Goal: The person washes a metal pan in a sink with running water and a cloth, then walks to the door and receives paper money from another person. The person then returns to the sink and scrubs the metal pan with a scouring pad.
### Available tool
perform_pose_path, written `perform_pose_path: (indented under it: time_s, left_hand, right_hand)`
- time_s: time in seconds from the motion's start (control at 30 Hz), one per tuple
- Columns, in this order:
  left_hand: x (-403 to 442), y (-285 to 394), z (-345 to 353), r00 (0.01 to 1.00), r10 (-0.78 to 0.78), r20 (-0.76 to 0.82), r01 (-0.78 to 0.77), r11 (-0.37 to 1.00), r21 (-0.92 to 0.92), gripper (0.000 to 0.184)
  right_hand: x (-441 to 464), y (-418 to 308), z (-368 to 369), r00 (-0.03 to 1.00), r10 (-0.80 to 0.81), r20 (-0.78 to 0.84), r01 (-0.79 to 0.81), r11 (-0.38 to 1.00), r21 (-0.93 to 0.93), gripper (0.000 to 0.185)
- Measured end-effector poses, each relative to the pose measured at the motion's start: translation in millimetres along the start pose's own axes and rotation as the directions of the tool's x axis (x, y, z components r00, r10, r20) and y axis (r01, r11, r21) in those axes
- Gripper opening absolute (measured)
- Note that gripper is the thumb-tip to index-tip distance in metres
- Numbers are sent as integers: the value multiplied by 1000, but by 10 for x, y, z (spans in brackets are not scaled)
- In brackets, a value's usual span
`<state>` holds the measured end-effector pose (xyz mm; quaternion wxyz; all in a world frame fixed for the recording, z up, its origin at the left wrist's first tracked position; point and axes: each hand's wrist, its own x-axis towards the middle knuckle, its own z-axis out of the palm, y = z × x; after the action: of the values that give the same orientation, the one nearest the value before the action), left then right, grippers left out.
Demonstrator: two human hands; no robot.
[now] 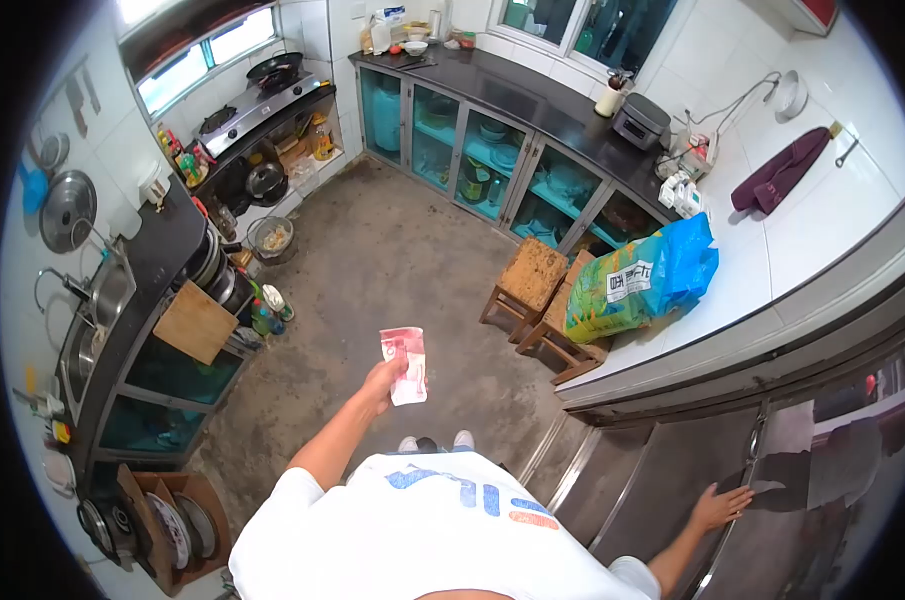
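My left hand (380, 386) is closed on a pinkish-red banknote (406, 366), held out in front of my body above the concrete floor. The thumb lies across the note's face, and the fingers behind it are mostly hidden. Out to the side, my right hand (722, 507) has its fingers stretched out, with nothing held in it. It lies at the edge of a dark sliding door panel (672, 470); whether the fingertips press on the panel I cannot tell.
Two wooden stools (525, 283) stand at the right, one under a big green and blue sack (632, 280). A dark counter (502, 97) with glass-door cabinets runs along the back. On the left are a gas stove (262, 112), a sink (112, 290) and a cutting board (196, 322).
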<state>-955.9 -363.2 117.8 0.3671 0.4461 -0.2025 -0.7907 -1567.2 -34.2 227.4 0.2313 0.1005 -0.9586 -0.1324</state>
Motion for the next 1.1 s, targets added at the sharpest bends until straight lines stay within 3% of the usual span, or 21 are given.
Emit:
perform_pose_path:
  time_s: [0.07,0.1,0.13,0.17,0.2,0.23,0.27,0.3,0.4,0.47,0.57,0.7,0.8,0.93,0.97,1.03,1.1]
  left_hand:
    - [71,31,232,997,5,72,-4,1000,-18,31]
    - [76,49,402,995,15,103,-14,1000,-12,33]
    - [84,61,558,992,10,127,-13,1000,21,35]
    - [97,76,712,987,-8,163,2,999,37,35]
    - [29,143,931,979,-19,204,6,998,63,34]
    - [84,120,1045,975,-27,223,9,997,82,33]
    - [100,126,1162,967,-45,251,20,995,102,33]
    - [88,146,1282,958,-23,285,-15,992,129,34]
    - [-65,168,1505,950,10,313,-54,990,131,37]
    - [-97,205,1573,948,34,317,-74,991,114,38]
    - [-227,120,1546,957,53,287,-76,995,69,39]
    - [-367,-43,1340,984,150,94,-159,982,105,38]
    - [-453,-160,1180,977,214,26,-215,960,182,36]
    - [-581,-201,1204,968,241,-68,-220,949,225,36]
    - [-718,-183,1018,967,242,-76,-221,952,209,36]
    - [-913,-155,692,966,242,-91,-222,957,185,35]
    - [-1108,-123,512,958,257,-125,-264,963,-49,35]
  right_hand:
    - [-255,-344,449,940,-108,-325,124,992,29,72]
    - [-583,-753,-33,968,-174,-184,208,960,186,59]
    - [-767,-1063,146,958,-284,40,208,783,586,47]
    - [-1113,-1483,488,897,-426,121,144,538,830,46]
    - [-1407,-1785,460,723,-690,32,451,507,735,51]
    - [-1702,-2090,410,472,-880,-60,702,334,629,56]
    - [-1898,-2444,458,394,-908,-144,631,153,761,58]
    - [-2004,-2763,103,343,-900,-268,573,-25,819,49]
    - [-2023,-3449,-743,353,-859,-371,204,-316,927,36]
    - [-1878,-3591,-1288,300,-899,-319,-200,-387,900,31]
    - [-1631,-3654,-1700,123,-915,-383,-540,-386,748,36]
    - [-1661,-3717,-2040,-75,-844,-532,-496,-431,754,52]
    - [-1889,-3846,-2171,-161,-778,-607,-536,-448,716,50]
    - [-2099,-3965,-2223,-205,-719,-665,-533,-488,692,39]
    - [-2306,-3870,-2378,-175,-749,-639,-501,-491,713,27]
    - [-2624,-3822,-2549,-180,-681,-710,-418,-600,682,23]
    - [-2825,-3771,-2667,-210,-608,-765,-355,-682,639,21]
